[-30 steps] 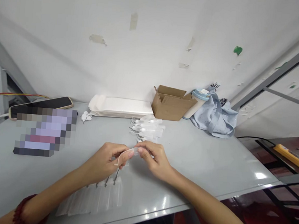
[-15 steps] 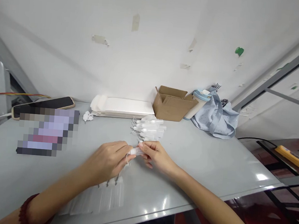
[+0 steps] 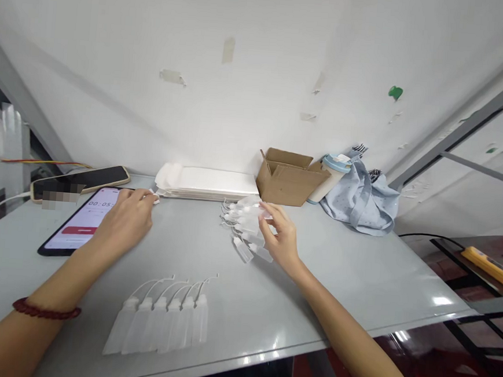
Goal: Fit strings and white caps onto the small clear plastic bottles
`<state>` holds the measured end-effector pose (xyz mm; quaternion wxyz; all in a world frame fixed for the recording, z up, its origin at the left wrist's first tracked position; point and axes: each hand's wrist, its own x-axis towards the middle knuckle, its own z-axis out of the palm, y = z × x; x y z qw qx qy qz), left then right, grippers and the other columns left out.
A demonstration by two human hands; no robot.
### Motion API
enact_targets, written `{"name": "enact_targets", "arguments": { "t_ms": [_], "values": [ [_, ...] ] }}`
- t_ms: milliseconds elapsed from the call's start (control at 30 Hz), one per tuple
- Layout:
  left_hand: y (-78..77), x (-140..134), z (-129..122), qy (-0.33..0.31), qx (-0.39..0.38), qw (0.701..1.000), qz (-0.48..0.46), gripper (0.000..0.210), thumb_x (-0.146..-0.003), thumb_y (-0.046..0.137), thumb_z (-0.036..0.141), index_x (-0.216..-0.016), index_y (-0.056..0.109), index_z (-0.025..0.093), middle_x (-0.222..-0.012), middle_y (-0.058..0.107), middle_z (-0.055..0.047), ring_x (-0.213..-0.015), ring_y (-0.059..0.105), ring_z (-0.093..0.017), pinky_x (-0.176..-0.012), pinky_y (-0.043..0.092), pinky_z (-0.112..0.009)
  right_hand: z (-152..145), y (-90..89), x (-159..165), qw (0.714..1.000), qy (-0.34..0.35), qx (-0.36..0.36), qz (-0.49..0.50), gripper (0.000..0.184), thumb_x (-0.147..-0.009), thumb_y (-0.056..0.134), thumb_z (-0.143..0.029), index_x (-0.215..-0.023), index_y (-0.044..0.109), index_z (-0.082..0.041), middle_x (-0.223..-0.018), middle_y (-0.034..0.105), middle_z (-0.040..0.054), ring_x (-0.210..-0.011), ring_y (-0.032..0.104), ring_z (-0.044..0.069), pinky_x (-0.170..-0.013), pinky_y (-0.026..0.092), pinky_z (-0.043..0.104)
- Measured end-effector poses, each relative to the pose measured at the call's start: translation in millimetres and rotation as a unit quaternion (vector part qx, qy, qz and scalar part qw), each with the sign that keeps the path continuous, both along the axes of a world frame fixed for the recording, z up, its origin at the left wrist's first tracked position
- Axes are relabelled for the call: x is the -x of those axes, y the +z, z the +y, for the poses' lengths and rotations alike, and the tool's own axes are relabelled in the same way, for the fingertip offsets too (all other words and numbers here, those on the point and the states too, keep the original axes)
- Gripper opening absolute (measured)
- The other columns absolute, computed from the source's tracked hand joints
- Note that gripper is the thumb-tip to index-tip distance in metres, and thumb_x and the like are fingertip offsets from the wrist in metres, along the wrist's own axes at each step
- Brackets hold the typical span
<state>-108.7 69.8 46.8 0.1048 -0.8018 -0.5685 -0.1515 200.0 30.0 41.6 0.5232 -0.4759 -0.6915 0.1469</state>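
Note:
My left hand (image 3: pixel 128 218) reaches over the edge of a phone with a lit timer screen (image 3: pixel 84 222). Its fingers are bent together at the small white pieces (image 3: pixel 155 198) beside the white stack; what the fingertips grip is hidden. At the right side of a loose pile of translucent plastic squeeze bottles (image 3: pixel 244 217), my right hand (image 3: pixel 279 234) has thumb and fingers apart, nothing visibly held. Nearer me, several similar bottles (image 3: pixel 160 323) lie in a neat row, their thin cap straps pointing away.
Flat white boxes or cards (image 3: pixel 212 181) are stacked by the wall. An open cardboard box (image 3: pixel 287 182), a blue-lidded cup (image 3: pixel 328 180) and a light blue cloth bag (image 3: pixel 359 200) stand right of them. A second phone (image 3: pixel 99 179) is plugged in at left.
The bottle that both hands held has left them. My left hand moved up and left to the small white pieces; my right hand moved up to the pile.

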Motion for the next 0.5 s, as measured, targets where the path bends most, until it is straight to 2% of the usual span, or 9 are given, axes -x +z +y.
{"name": "enact_targets", "arguments": {
  "t_ms": [133, 233, 367, 500],
  "values": [
    [-9.4, 7, 9, 0.006, 0.013, 1.0, 0.008, 0.036, -0.087, 0.029, 0.006, -0.105, 0.06, 0.007, -0.106, 0.061, -0.015, -0.1, 0.05, -0.03, -0.086, 0.042, -0.041, 10, -8.2, -5, 0.998, -0.015, 0.018, 0.053, 0.021, -0.085, 0.056, -0.033, -0.101, 0.056, -0.019, -0.102, 0.063, 0.0085, -0.091, 0.062, 0.017, -0.087, 0.052, 0.036],
    [-17.3, 8, 16, 0.02, 0.013, 1.0, 0.008, 0.036, -0.089, 0.028, 0.008, -0.105, 0.06, 0.008, -0.105, 0.061, -0.014, -0.096, 0.05, -0.029, -0.085, 0.042, -0.041, 13, -12.1, -8, 0.998, -0.02, 0.016, 0.052, 0.017, -0.084, 0.058, -0.032, -0.094, 0.053, -0.019, -0.104, 0.064, 0.0092, -0.095, 0.062, 0.019, -0.091, 0.05, 0.038],
    [-24.6, 9, 21, 0.026, 0.014, 1.0, 0.0, 0.036, -0.09, 0.028, 0.01, -0.104, 0.061, 0.007, -0.108, 0.061, -0.015, -0.096, 0.05, -0.03, -0.083, 0.043, -0.041, 16, -14.8, -10, 1.0, -0.023, -0.004, 0.003, 0.009, -0.087, 0.055, -0.029, -0.084, 0.052, -0.02, -0.107, 0.066, 0.0105, -0.1, 0.062, 0.021, -0.091, 0.048, 0.041],
    [-28.9, 9, 23, 0.036, 0.015, 0.999, -0.01, 0.035, -0.089, 0.03, 0.01, -0.103, 0.062, 0.008, -0.11, 0.06, -0.014, -0.096, 0.05, -0.029, -0.083, 0.042, -0.04, 19, -17.4, -12, 0.996, -0.011, -0.032, -0.078, 0.014, -0.089, 0.051, -0.026, -0.097, 0.06, -0.019, -0.118, 0.063, 0.014, -0.111, 0.059, 0.023, -0.097, 0.044, 0.043]
  ]
}}
